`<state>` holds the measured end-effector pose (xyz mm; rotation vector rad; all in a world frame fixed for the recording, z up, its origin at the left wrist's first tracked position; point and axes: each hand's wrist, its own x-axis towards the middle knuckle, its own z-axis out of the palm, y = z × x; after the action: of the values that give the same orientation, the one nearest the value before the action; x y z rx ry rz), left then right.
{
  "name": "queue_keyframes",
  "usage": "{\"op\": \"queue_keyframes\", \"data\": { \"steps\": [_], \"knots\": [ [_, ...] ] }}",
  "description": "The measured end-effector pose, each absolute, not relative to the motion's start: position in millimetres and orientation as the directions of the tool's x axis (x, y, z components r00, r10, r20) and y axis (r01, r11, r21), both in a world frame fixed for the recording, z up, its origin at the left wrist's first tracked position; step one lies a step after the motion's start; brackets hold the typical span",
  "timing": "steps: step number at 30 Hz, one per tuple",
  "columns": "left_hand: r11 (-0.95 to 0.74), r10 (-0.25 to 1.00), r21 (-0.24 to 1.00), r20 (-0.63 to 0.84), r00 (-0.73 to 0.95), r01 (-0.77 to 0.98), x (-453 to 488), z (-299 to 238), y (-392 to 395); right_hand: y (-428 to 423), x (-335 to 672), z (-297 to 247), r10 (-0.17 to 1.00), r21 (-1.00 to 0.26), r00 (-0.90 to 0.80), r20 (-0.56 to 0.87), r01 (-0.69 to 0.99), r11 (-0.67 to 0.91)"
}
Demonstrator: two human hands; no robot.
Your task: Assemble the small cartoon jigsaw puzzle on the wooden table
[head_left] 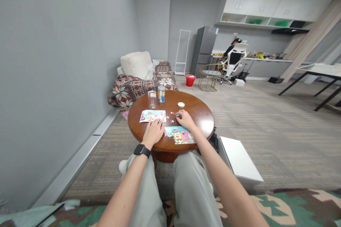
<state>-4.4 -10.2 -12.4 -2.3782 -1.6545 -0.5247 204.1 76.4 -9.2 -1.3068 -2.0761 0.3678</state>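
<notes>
Bare forearms and pale trousers in front, both hands at a round brown table.
The left hand lies palm down, fingers slightly apart, by the lower edge of a printed sheet; the right hand bends its fingers over small loose pieces, and I cannot tell whether they grip one. The part-built jigsaw lies on the table's near side, partly hidden by the right forearm. Beyond stand a clear jar and a can.
</notes>
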Motion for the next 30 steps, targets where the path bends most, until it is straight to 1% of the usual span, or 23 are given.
{"op": "queue_keyframes", "data": {
  "steps": [2, 4, 6, 11, 18, 24, 30],
  "knots": [
    [-0.363, 0.859, 0.010, 0.391, 0.331, 0.932, -4.5, -12.1, -11.3, 77.5, 200.8, -16.0, 0.848, -0.582, -0.383, 0.368, 0.616, 0.531],
    [-0.375, 0.854, -0.018, 0.382, 0.353, 0.927, -4.5, -11.1, -13.0, 77.6, 198.0, -22.5, 0.837, -0.600, -0.409, 0.363, 0.584, 0.546],
    [-0.381, 0.855, -0.014, 0.376, 0.358, 0.924, -4.3, -9.5, -14.9, 77.7, 196.6, -27.3, 0.846, -0.608, -0.391, 0.362, 0.589, 0.533],
    [-0.370, 0.867, 0.073, 0.384, 0.316, 0.926, -4.1, -7.3, -18.4, 79.2, 197.1, -31.8, 0.872, -0.639, -0.360, 0.333, 0.594, 0.489],
    [-0.353, 0.889, 0.094, 0.343, 0.303, 0.931, -3.7, -9.1, -17.6, 81.1, 197.3, -36.6, 0.892, -0.666, -0.314, 0.325, 0.594, 0.452],
    [-0.346, 0.898, 0.100, 0.325, 0.298, 0.933, -1.6, -6.3, -17.8, 76.9, 198.7, -29.3, 0.900, -0.727, -0.314, 0.301, 0.536, 0.430],
    [-0.361, 0.891, 0.107, 0.332, 0.309, 0.926, -3.0, -7.5, -14.3, 74.1, 198.6, -28.0, 0.918, -0.803, -0.268, 0.293, 0.453, 0.388]
  ]
}}
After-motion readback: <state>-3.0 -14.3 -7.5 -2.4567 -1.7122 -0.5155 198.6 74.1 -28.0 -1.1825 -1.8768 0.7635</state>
